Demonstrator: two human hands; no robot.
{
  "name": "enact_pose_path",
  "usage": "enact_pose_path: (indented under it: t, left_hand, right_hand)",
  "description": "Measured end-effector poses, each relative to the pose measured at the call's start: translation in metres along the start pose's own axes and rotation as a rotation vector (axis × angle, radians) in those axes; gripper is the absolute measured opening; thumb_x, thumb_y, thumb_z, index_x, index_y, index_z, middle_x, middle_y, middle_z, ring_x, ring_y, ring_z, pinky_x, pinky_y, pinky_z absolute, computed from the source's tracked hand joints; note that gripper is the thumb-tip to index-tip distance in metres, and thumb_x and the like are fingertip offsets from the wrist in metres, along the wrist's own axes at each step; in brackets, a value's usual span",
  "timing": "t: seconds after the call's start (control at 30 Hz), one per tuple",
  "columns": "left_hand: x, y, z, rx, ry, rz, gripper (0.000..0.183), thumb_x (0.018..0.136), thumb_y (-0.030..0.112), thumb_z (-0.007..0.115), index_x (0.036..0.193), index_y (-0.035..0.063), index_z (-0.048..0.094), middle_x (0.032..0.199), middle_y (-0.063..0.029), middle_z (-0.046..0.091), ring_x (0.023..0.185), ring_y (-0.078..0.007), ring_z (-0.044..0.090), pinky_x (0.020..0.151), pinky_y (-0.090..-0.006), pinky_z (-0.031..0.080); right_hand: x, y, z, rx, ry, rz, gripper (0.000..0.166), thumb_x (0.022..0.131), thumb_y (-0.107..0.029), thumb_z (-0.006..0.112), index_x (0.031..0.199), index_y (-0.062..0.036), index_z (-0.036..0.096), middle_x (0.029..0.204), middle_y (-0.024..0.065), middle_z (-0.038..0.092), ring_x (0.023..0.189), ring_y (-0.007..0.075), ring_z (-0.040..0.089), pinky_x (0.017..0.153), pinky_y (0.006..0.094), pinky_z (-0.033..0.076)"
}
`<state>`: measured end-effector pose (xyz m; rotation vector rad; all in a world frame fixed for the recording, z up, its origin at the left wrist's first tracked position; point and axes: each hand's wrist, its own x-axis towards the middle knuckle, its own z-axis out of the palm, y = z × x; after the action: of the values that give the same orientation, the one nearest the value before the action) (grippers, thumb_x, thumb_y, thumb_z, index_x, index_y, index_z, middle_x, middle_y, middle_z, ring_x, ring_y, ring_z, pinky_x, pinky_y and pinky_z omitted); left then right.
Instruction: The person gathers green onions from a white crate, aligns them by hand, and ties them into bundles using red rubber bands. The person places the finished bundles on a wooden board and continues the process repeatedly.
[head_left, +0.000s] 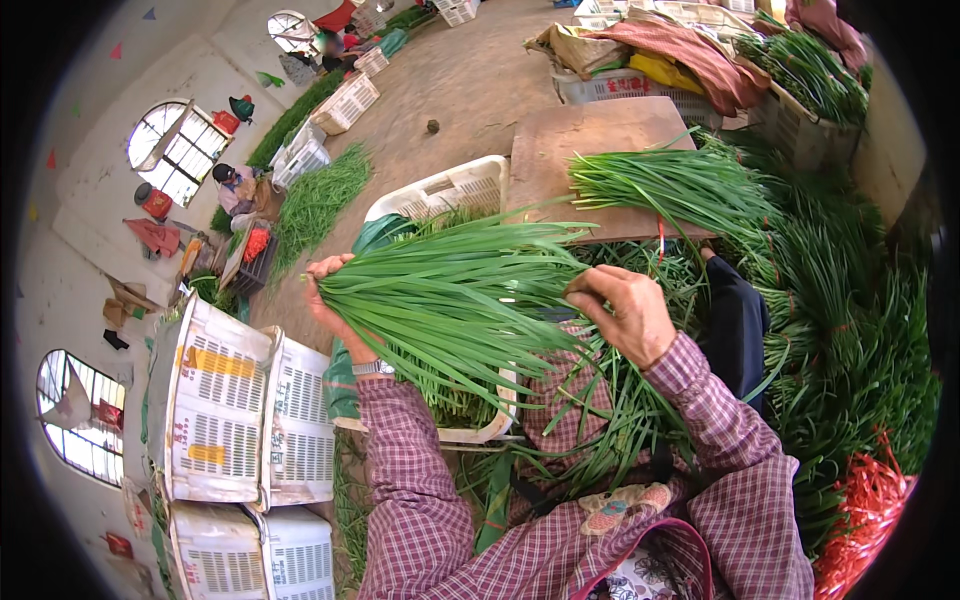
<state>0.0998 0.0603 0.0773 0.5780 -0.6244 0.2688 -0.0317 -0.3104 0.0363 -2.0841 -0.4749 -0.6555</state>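
Note:
My left hand (330, 296) is closed around the pale stem ends of a fanned bunch of long green leaves, probably garlic chives (450, 289). At the leaf tips on the right, my right hand (622, 311) has its thumb and fingers pinched together; whether a leaf is between them cannot be told. Below the bunch stands a white plastic crate (499, 412) with more greens in it. Another bunch of green leaves (660, 180) lies on a brown board (600, 124) beyond my right hand. Loose leaves (630, 420) lie across my lap.
Stacked white crates (221, 397) stand at the left. Bundled greens (847, 300) cover the right side, with red plastic strips (862, 517) at the lower right. Cloth-covered crates (637, 86) stand beyond the board. A person (240, 191) sits near a heap of greens (322, 202).

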Motion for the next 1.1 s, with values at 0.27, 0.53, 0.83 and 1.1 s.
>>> enact_pose_path:
  t: [0.27, 0.53, 0.83, 1.1]
  left_hand:
    - [-0.004, -0.016, 0.007, -0.003, 0.049, 0.011, 0.013, 0.098, 0.017, 0.058, 0.089, 0.0081, 0.061, 0.084, -0.0001, 0.061, 0.086, -0.0165, 0.057, 0.097, -0.0395, 0.045]
    - [-0.006, -0.018, 0.008, -0.351, 0.055, -0.078, 0.009, 0.095, 0.013, 0.057, 0.087, 0.0086, 0.059, 0.081, -0.0003, 0.058, 0.08, -0.0151, 0.054, 0.089, -0.0335, 0.044]
    - [-0.006, -0.018, 0.013, -0.306, 0.049, -0.078, 0.006, 0.092, 0.011, 0.06, 0.087, 0.0086, 0.06, 0.082, -0.0012, 0.06, 0.08, -0.0155, 0.055, 0.091, -0.0333, 0.044]
    - [-0.003, -0.029, 0.019, -0.391, 0.053, -0.116, 0.005, 0.092, 0.013, 0.06, 0.09, 0.0085, 0.059, 0.083, -0.0006, 0.057, 0.081, -0.0166, 0.05, 0.089, -0.0351, 0.041]
  right_hand:
    - [0.023, -0.004, 0.037, -0.021, -0.008, 0.055, 0.02, 0.086, -0.027, 0.066, 0.091, -0.0084, 0.07, 0.084, 0.0139, 0.067, 0.078, 0.0361, 0.067, 0.069, 0.0465, 0.054]
    - [0.013, 0.007, 0.045, 0.66, 0.194, 0.322, 0.025, 0.096, -0.024, 0.062, 0.098, 0.0004, 0.067, 0.077, 0.0054, 0.067, 0.069, 0.0146, 0.062, 0.063, 0.0314, 0.051]
    - [0.004, -0.012, -0.022, 0.244, 0.165, 0.069, 0.017, 0.087, -0.019, 0.073, 0.086, -0.0034, 0.066, 0.076, 0.0102, 0.06, 0.063, 0.0239, 0.06, 0.059, 0.0368, 0.049]
    - [0.019, -0.007, 0.002, -0.198, 0.081, -0.229, 0.025, 0.073, -0.015, 0.071, 0.097, -0.0142, 0.068, 0.085, 0.0054, 0.054, 0.082, 0.026, 0.058, 0.069, 0.0385, 0.052]
